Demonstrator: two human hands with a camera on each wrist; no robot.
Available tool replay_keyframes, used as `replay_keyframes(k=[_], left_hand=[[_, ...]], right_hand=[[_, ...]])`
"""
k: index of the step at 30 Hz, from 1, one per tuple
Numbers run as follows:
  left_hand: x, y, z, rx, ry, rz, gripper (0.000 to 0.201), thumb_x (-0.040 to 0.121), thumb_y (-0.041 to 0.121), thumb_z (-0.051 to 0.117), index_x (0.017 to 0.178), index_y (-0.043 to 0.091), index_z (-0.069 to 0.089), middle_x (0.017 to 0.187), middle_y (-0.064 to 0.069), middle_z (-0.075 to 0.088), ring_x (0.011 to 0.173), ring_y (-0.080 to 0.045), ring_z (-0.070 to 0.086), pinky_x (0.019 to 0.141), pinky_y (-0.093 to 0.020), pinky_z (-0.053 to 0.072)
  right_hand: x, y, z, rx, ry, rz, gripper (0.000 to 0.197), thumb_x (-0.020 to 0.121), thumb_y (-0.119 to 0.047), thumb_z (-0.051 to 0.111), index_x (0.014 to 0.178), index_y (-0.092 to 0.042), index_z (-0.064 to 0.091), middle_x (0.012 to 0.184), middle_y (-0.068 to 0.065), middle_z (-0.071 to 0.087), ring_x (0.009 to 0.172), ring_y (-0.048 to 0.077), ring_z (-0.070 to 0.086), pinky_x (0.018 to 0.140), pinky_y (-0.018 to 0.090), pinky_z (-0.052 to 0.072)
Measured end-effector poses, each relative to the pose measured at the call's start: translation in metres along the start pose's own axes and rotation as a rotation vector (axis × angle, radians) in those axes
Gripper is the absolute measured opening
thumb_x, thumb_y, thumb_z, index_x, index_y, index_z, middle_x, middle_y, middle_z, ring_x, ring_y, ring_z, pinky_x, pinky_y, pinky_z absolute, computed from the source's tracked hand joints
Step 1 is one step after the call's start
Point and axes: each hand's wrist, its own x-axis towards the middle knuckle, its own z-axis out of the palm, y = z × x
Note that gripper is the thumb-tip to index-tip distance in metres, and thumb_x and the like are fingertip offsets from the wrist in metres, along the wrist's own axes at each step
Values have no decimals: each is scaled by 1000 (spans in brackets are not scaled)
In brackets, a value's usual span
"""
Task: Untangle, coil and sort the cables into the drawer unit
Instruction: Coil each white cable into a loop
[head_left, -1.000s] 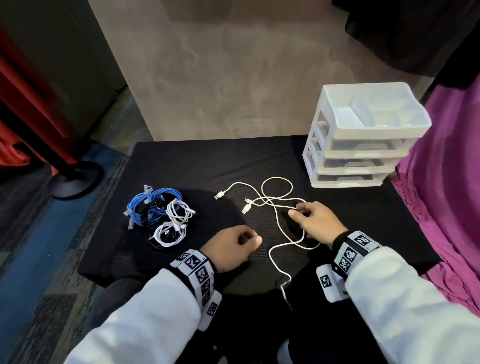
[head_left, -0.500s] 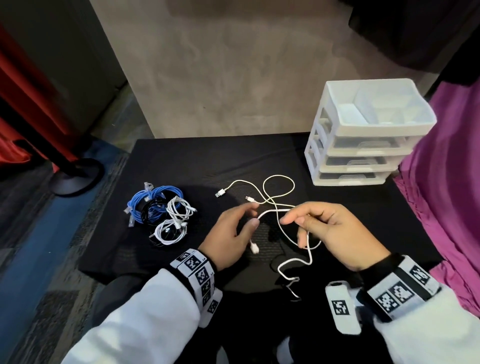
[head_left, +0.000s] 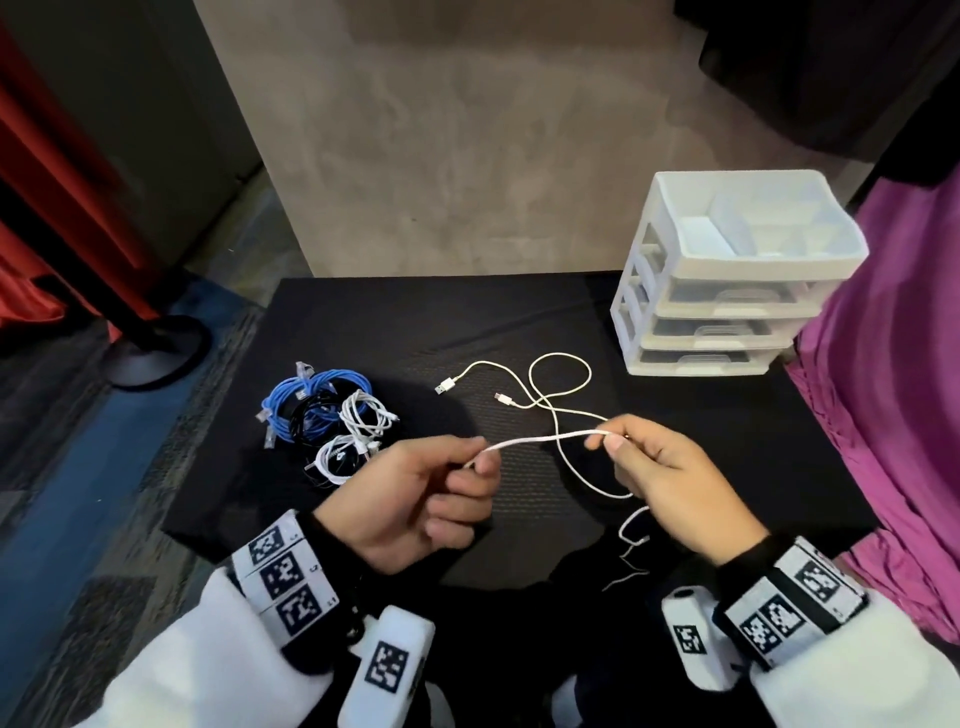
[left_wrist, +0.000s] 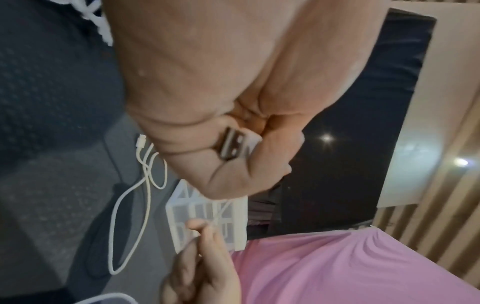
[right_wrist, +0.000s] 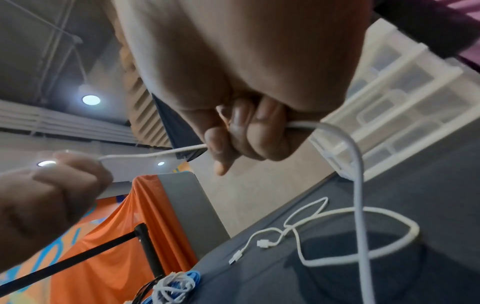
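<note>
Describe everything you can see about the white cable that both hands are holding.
The white cable is thin, round and smooth, and looks like plastic. The left hand holds its USB plug, seen in the left wrist view, and the right hand pinches it further along, so a short stretch runs taut between them above the black mat. The rest lies in loose, crossing loops on the mat. It is not yet coiled.
</note>
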Motion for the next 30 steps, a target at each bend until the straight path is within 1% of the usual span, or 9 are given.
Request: replay_keyframes(k=[3, 5, 8, 12, 15, 18, 23, 25, 30], left_hand=[[-4, -2, 22, 6, 39, 105, 19, 104, 24, 44, 87, 18, 50, 87, 5, 56, 56, -4, 45, 46, -16, 38], [0, -1, 28, -53, 118, 276, 24, 107, 25, 41, 86, 17, 51, 121, -7, 71, 83, -13, 72, 69, -25, 61], [12, -4, 26, 58, 259, 505, 23, 108, 22, 39, 90, 12, 51, 137, -17, 64, 128, -27, 62, 106, -48, 51], [21, -24, 12, 626, 438, 517, 26, 109, 18, 41, 88, 10, 54, 128, -4, 71, 118, -24, 68, 89, -30, 57], [13, -29, 10, 935, 357, 401, 30, 110, 18, 40, 91, 3, 59, 86, 10, 76, 77, -14, 70, 65, -23, 49], [10, -28, 19, 903, 223, 263, 37, 111, 21, 38, 107, -7, 62, 69, 6, 72, 61, -14, 57, 63, -19, 45], [9, -36, 21, 501, 32, 225, 37, 102, 19, 51, 125, -7, 63, 109, -14, 72, 79, -15, 62, 77, -23, 51], [9, -42, 20, 384, -26, 203, 34, 101, 13, 54, 126, -7, 62, 109, -13, 71, 88, -16, 66, 84, -28, 54], [14, -48, 16, 396, 69, 261, 25, 93, 15, 69, 116, 5, 72, 99, -11, 71, 93, -20, 67, 91, -38, 56]], right_hand=[[0, 7, 20, -24, 17, 40, 28, 109, -24, 52, 88, -22, 71, 53, -6, 35, 52, 14, 30, 51, 28, 23], [-13, 2, 44, -203, -115, -9, 26, 108, -28, 52, 91, -26, 72, 50, -9, 46, 46, 7, 39, 49, 26, 31], [-43, -15, 73, -393, -384, -111, 28, 106, -45, 48, 100, -27, 69, 67, -5, 65, 58, 11, 57, 63, 36, 51], [-46, -48, 57, -373, -396, -259, 17, 104, -31, 56, 91, -24, 65, 69, -6, 62, 63, 10, 58, 69, 36, 52], [-34, -58, 32, -317, -265, -274, 13, 98, -27, 70, 84, -28, 70, 74, -6, 67, 69, 11, 64, 73, 39, 53], [-27, -59, 21, -237, -150, -230, 17, 89, -28, 82, 76, -23, 73, 73, -5, 67, 72, 13, 62, 72, 36, 50], [-27, -54, 24, 318, -141, -65, 12, 92, -12, 71, 88, -1, 67, 105, 14, 75, 89, 22, 72, 83, 31, 57], [-30, -56, 28, 590, -260, 15, 10, 98, -7, 61, 89, -1, 62, 92, 28, 68, 72, 26, 70, 72, 31, 59], [-27, -54, 37, 653, -222, 110, 13, 99, -10, 63, 92, 0, 59, 80, 18, 65, 63, 26, 63, 62, 35, 58]])
